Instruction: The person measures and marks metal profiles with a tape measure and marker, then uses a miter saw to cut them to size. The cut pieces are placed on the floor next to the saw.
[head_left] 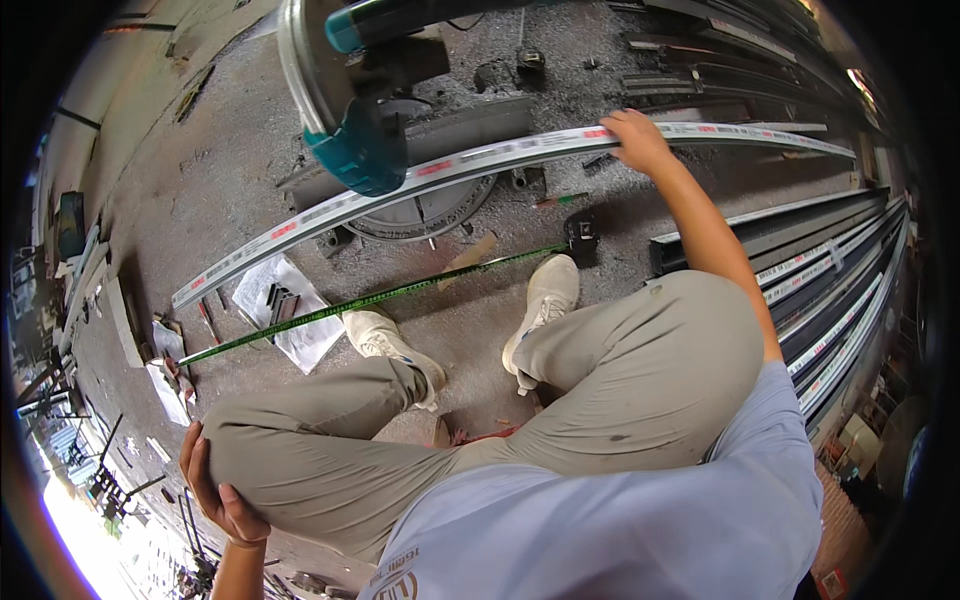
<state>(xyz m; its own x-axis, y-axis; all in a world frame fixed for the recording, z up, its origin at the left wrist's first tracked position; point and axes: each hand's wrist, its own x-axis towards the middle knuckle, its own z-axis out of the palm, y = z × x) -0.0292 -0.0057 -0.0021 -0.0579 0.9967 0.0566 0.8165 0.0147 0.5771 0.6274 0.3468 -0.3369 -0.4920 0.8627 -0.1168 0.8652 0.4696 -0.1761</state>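
Note:
My right hand (636,140) is closed over the far edge of a long, thin metal profile (510,149) with a white printed film along it. The profile lies across the round base (430,215) of a mitre saw, under the teal guard (358,150) of its raised-looking head; the guard hides part of the profile. My left hand (222,492) rests against my left knee, thumb apart from the fingers, holding nothing. Between my shoes and the saw, a green tape measure blade (400,288) stretches from its dark case (582,232) to the left.
White paper sheets (290,310) with small dark offcuts (282,302) lie on the left. Bundled profiles (825,290) are stacked at the right, with more dark bars (700,82) at the far right. A small black item (530,62) sits behind the saw.

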